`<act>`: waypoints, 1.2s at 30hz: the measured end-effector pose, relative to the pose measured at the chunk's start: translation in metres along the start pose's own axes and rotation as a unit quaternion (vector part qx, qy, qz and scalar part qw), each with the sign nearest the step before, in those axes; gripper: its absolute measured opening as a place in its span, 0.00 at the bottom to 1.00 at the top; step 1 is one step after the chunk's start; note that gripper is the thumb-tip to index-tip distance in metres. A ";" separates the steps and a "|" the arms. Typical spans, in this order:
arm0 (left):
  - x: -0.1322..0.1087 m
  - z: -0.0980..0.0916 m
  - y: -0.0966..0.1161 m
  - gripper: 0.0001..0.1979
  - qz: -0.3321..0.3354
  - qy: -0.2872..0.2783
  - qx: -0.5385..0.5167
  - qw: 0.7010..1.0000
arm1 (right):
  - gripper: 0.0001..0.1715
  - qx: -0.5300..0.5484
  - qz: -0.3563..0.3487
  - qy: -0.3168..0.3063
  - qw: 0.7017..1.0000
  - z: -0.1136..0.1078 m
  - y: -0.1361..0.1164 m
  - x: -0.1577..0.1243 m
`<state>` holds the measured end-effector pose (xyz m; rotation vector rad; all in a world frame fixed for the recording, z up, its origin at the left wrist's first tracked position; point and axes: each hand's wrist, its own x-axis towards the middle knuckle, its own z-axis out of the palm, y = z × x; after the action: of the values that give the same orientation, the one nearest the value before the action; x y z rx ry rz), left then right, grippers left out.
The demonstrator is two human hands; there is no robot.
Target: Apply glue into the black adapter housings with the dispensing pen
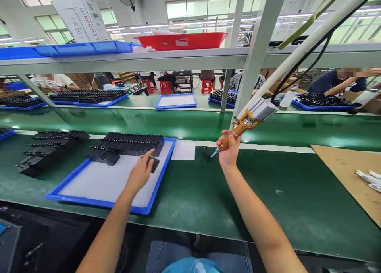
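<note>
Over the right part of a blue-rimmed tray [150, 197], my left hand [140, 173] is closed on a small black part [154, 164]. Rows of black boxes [135, 144] fill the back of that tray, on its white lining. My right hand [229, 150] wraps round an orange dispensing gun [236, 136] with a pale blue nozzle, which points down and left. Close to the nozzle tip, a small black piece [207, 151] rests on the green table. A white sheet [183, 150] lies between the tray and that piece.
More black boxes [47, 151] stand on the table at the left. Brown cardboard [342, 169] with white strips [370, 179] lies at the right. A slanted white pole [276, 76] and metal post rise near my right hand. People sit across the green belt [149, 121].
</note>
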<state>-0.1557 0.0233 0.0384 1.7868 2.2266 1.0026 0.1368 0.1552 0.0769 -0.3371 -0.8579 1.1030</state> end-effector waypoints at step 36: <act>0.032 0.129 0.090 0.22 0.025 -0.254 -0.267 0.929 | 0.13 0.012 -0.025 0.023 0.999 -0.001 0.005 0.002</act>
<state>-0.0296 0.1139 -0.0018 1.6129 1.4360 0.9042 0.1349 0.1589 0.0742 -0.3182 -0.8069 1.0538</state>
